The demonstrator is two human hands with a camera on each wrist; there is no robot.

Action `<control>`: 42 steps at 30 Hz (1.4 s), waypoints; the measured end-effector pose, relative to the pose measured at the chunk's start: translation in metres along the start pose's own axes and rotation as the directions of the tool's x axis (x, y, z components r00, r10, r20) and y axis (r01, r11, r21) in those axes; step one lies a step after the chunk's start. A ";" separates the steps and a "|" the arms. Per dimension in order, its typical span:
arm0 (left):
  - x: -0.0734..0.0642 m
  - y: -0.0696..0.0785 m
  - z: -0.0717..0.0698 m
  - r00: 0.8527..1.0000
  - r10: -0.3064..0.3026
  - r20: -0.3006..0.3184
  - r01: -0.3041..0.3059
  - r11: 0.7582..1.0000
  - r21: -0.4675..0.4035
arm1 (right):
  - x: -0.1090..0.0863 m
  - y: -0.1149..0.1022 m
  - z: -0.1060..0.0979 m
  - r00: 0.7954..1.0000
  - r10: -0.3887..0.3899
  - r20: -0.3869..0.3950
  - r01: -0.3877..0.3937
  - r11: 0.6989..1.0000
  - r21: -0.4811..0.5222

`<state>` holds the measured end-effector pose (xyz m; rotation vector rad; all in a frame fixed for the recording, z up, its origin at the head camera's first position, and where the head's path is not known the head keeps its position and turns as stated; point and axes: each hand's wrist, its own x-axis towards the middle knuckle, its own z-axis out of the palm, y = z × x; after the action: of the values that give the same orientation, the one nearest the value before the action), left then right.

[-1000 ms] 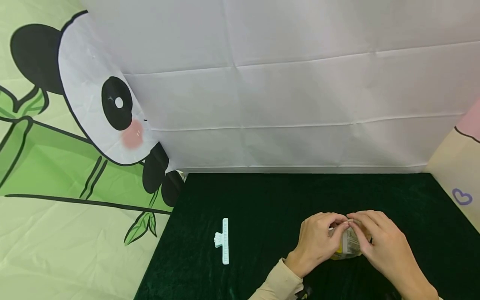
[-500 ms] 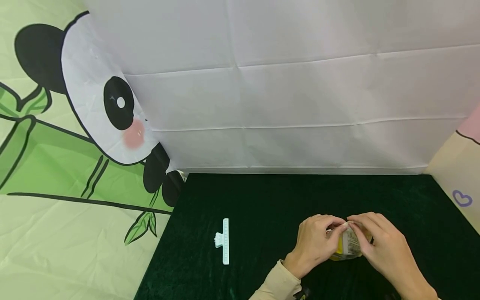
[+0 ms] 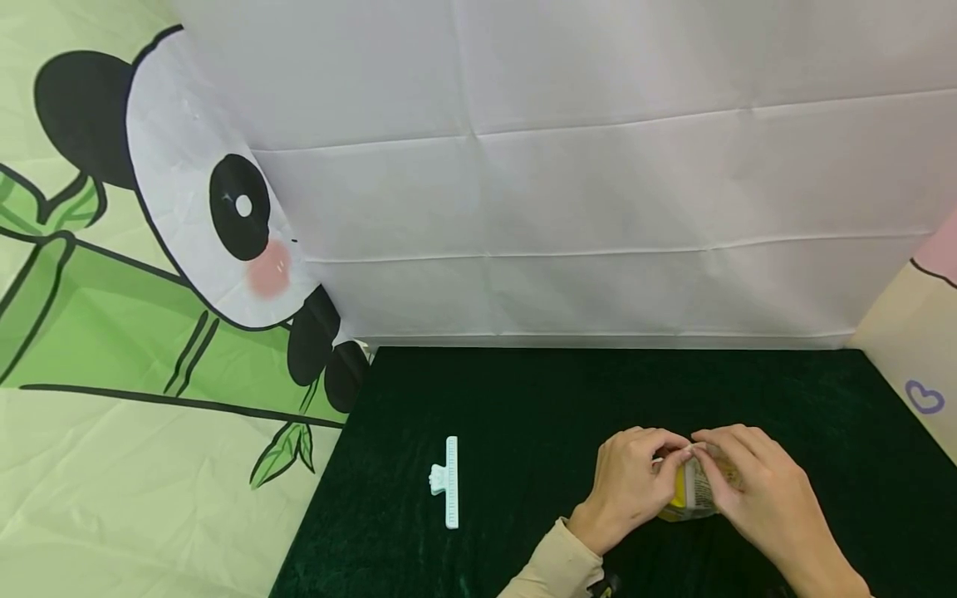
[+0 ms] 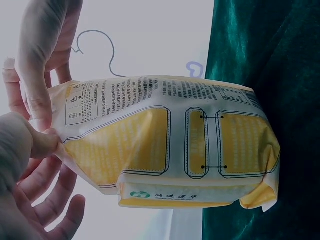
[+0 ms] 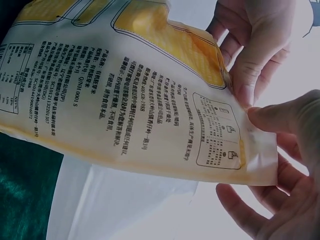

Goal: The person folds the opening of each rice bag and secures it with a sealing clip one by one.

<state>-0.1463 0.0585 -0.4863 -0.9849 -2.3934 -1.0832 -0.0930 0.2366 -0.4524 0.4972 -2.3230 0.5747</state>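
- From the head view, pinching the top edge of the bag [image 3: 697, 497] with the left hand [image 3: 634, 477] and the right hand [image 3: 770, 490] at once, fingertips nearly meeting; seemingly standing the bag on the dark green cloth [image 3: 538, 415].
- Also seeing a pale clip [image 3: 452, 483] lying on the same cloth, well apart to the left of both hands.
- From the left wrist view, pressing the left thumb against the narrowed end of the bag, spreading other left fingers loosely below, and pointing the right thumb down just beside; best gripping close to the very edge and sparing the bulging body any squeeze.
- From the right wrist view, pinching the plain strip [image 5: 260, 162] just past the printed panel [image 5: 217, 132], resting the right thumb in front and tucking right fingers behind; probably needing both thumbs level and close, for loading the edge evenly rather than at one corner.
- Being unable to tell whether pinching one layer or both; ideally feeling for the layers first, then adding force gradually, without jerking or tipping the bag.
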 end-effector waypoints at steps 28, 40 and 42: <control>-0.010 -0.001 0.001 1.000 -0.019 0.004 0.020 1.000 -0.012 | -0.005 -0.008 -0.001 1.000 0.014 0.002 -0.013 0.999 -0.034; -0.014 -0.006 0.001 1.000 -0.026 -0.010 0.026 0.999 -0.028 | -0.002 -0.012 0.002 0.998 0.010 -0.059 -0.013 0.999 -0.041; -0.014 -0.006 0.002 1.000 -0.029 -0.011 0.028 0.999 -0.028 | -0.003 -0.012 0.003 0.998 0.017 -0.061 -0.019 0.999 -0.040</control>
<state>-0.1404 0.0504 -0.4983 -0.9533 -2.3961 -1.1319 -0.0864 0.2255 -0.4528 0.4345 -2.2787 0.5428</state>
